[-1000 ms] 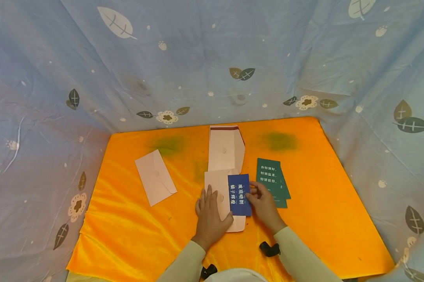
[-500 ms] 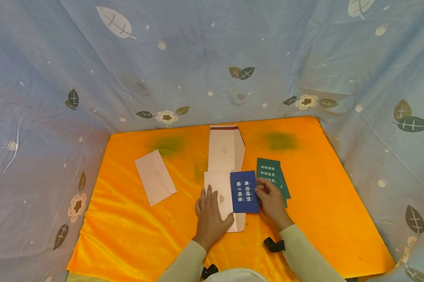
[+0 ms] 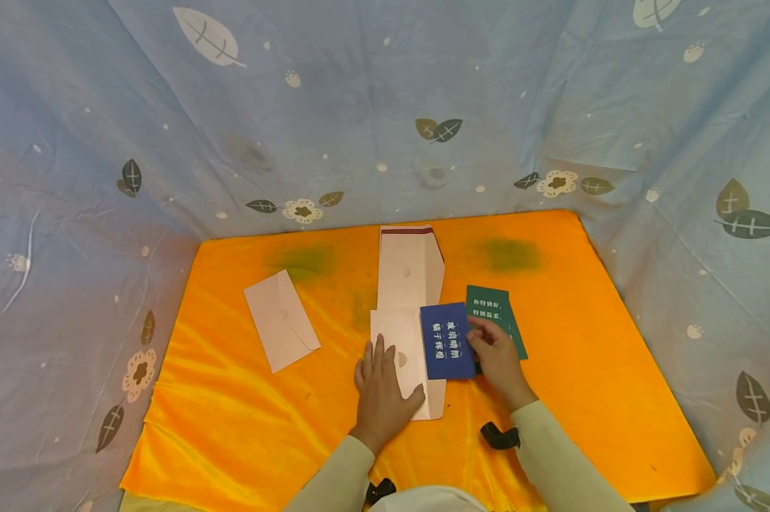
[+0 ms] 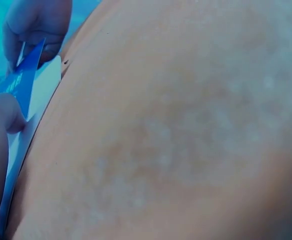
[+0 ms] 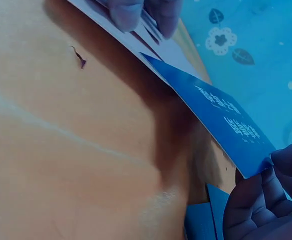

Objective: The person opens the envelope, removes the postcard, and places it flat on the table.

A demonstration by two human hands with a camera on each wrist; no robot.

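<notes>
In the head view my left hand (image 3: 385, 402) lies with fingers spread on a pale pink envelope (image 3: 394, 323). My right hand (image 3: 498, 363) pinches the right edge of a blue card (image 3: 447, 341) printed with white characters. The card's left part overlaps the envelope's right side. In the right wrist view, thumb and fingers hold one end of the card (image 5: 211, 115), which slants toward the envelope. Green cards (image 3: 489, 299) with white print lie under and beyond the right hand, partly hidden. The left wrist view shows the blue card (image 4: 25, 85) standing tilted beyond the left thumb.
Another pink envelope (image 3: 407, 270) with a dark red strip lies just behind the one under the left hand. A third envelope (image 3: 282, 320) rests at the left on the orange cloth (image 3: 589, 398). A patterned curtain (image 3: 359, 107) encloses the back and sides.
My right hand has carried the blue card right and slightly away from the body, uncovering more of the envelope and covering more of the green cards. The left hand has stayed in place.
</notes>
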